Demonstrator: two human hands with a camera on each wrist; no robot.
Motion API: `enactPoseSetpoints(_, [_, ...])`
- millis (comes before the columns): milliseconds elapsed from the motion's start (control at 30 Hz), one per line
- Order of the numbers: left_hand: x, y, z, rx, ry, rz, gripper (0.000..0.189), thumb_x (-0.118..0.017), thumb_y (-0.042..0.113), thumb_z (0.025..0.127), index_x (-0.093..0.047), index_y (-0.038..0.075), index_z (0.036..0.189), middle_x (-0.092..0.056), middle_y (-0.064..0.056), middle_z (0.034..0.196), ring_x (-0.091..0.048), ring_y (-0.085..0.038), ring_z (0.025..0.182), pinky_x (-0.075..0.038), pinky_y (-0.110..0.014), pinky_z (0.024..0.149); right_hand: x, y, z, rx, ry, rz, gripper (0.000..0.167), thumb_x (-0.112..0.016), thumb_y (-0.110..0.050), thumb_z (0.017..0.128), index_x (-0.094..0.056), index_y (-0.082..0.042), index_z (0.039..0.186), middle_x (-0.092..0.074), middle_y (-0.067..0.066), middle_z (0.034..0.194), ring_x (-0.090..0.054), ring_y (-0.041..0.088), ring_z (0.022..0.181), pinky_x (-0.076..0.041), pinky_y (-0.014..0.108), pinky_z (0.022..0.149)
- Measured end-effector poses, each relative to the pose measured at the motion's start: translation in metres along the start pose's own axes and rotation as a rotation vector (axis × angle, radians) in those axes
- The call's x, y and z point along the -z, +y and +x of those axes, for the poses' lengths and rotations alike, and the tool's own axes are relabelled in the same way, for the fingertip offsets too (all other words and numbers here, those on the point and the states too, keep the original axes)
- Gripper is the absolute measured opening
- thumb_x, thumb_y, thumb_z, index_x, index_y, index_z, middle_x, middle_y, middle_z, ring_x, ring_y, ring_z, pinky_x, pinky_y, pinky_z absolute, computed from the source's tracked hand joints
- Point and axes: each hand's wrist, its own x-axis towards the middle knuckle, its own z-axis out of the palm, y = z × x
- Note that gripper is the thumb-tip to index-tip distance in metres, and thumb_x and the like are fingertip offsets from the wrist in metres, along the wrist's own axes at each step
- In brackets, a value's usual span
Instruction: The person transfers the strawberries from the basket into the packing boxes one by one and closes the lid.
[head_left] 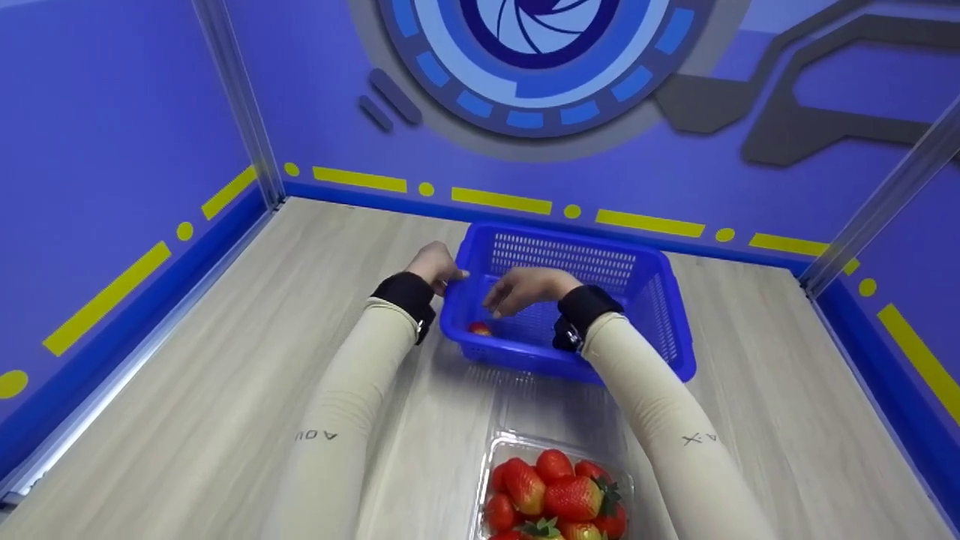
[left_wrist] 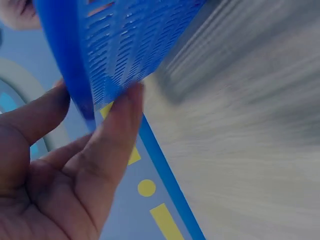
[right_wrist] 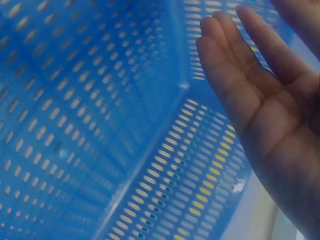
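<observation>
A blue plastic basket (head_left: 679, 330) with slotted walls stands on the table near the back wall. My left hand (head_left: 436, 264) pinches its left rim, thumb on one side and fingers on the outer side, as the left wrist view shows. My right hand (head_left: 525, 289) hangs over the inside of the basket with relaxed fingers and nothing in them. A strawberry (head_left: 478, 328) lies in the basket's near left corner, partly hidden by the rim. In the right wrist view the right hand's fingers (right_wrist: 230, 90) are extended beside the slotted wall.
Close to me, between my forearms, sits a clear plastic box (head_left: 487, 457) holding several red strawberries (head_left: 574, 496). Blue printed panels (head_left: 337, 97) enclose the wooden table (head_left: 240, 360) at the back and both sides.
</observation>
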Motion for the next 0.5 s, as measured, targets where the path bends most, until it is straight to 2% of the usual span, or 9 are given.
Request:
enactPoseSetpoints(67, [-0.001,-0.002,0.006,0.016,-0.006,-0.007,0.037,-0.086,0.019,0.083,-0.067,-0.012,0.093,-0.070,-0.020,0.075,-0.070,-0.026,0.053,-0.063,-0.035,0.053,-0.005,-0.001,0.006,-0.023,-0.029,-0.023,0.047,-0.069,-0.018,0.097,-0.060,0.000,0.140,-0.064,0.019,0.142,-0.062,0.031,0.131,-0.053,0.041,0.111])
enactPoseSetpoints(100, [-0.003,-0.004,0.015,0.025,-0.001,0.012,0.037,-0.086,0.020,0.083,-0.068,-0.011,0.093,-0.070,-0.019,0.073,-0.068,-0.025,0.052,-0.063,-0.035,0.055,-0.008,-0.002,0.009,-0.031,-0.046,-0.028,0.047,-0.069,-0.018,0.097,-0.060,-0.001,0.140,-0.064,0.018,0.142,-0.063,0.029,0.129,-0.053,0.040,0.111])
enactPoseSetpoints(133, [0.001,0.002,0.004,0.041,-0.005,0.038,0.039,-0.086,0.022,0.084,-0.069,-0.011,0.096,-0.071,-0.018,0.073,-0.068,-0.024,0.053,-0.063,-0.035,0.056,-0.010,-0.003,0.012,-0.036,-0.064,-0.037,0.047,-0.069,-0.019,0.097,-0.061,-0.002,0.140,-0.064,0.018,0.142,-0.064,0.025,0.127,-0.053,0.038,0.110])
enactPoseSetpoints(167, [0.003,0.004,0.002,0.050,-0.005,0.061,0.039,-0.085,0.024,0.085,-0.070,-0.010,0.096,-0.069,-0.016,0.071,-0.066,-0.022,0.052,-0.063,-0.034,0.058,-0.012,-0.004,0.016,-0.037,-0.084,-0.040,0.047,-0.068,-0.018,0.096,-0.060,-0.002,0.140,-0.064,0.018,0.141,-0.064,0.022,0.123,-0.054,0.037,0.110])
enactPoseSetpoints(200, [0.005,0.006,0.000,0.063,-0.010,0.088,0.036,-0.082,0.025,0.087,-0.070,-0.009,0.094,-0.069,-0.015,0.071,-0.065,-0.021,0.053,-0.063,-0.034,0.060,-0.014,-0.005,0.019,-0.039,-0.102,-0.043,0.048,-0.067,-0.017,0.096,-0.060,-0.002,0.140,-0.065,0.018,0.141,-0.064,0.019,0.118,-0.054,0.035,0.108])
enactPoseSetpoints(233, [0.005,0.003,0.006,0.060,-0.021,0.111,0.037,-0.083,0.028,0.087,-0.070,-0.006,0.087,-0.067,-0.013,0.065,-0.063,-0.020,0.051,-0.061,-0.032,0.056,-0.016,-0.007,0.021,-0.042,-0.118,-0.046,0.048,-0.066,-0.016,0.095,-0.060,-0.003,0.141,-0.064,0.018,0.140,-0.063,0.016,0.113,-0.054,0.034,0.107])
enactPoseSetpoints(333, [-0.002,-0.012,0.046,0.066,-0.044,0.210,0.040,-0.082,0.036,0.087,-0.070,-0.001,0.078,-0.067,-0.009,0.063,-0.066,-0.020,0.055,-0.059,-0.029,0.057,-0.020,-0.010,0.026,-0.077,-0.151,-0.012,0.049,-0.063,-0.010,0.094,-0.058,-0.001,0.142,-0.063,0.020,0.140,-0.060,0.011,0.101,-0.056,0.031,0.103])
enactPoseSetpoints(400, [-0.017,-0.034,0.095,0.042,-0.023,0.295,0.042,-0.083,0.041,0.085,-0.070,0.002,0.076,-0.068,-0.008,0.066,-0.068,-0.022,0.062,-0.059,-0.029,0.062,-0.021,-0.011,0.028,-0.111,-0.153,0.016,0.048,-0.063,-0.008,0.094,-0.057,0.000,0.141,-0.062,0.021,0.140,-0.060,0.010,0.096,-0.057,0.030,0.101])
enactPoseSetpoints(500, [-0.040,-0.060,0.153,0.035,0.018,0.426,0.045,-0.081,0.047,0.085,-0.074,0.003,0.092,-0.073,-0.008,0.087,-0.070,-0.023,0.084,-0.060,-0.031,0.082,-0.026,-0.010,0.029,-0.145,-0.142,0.034,0.044,-0.063,-0.009,0.095,-0.058,0.001,0.137,-0.062,0.020,0.139,-0.061,0.010,0.092,-0.058,0.030,0.097])
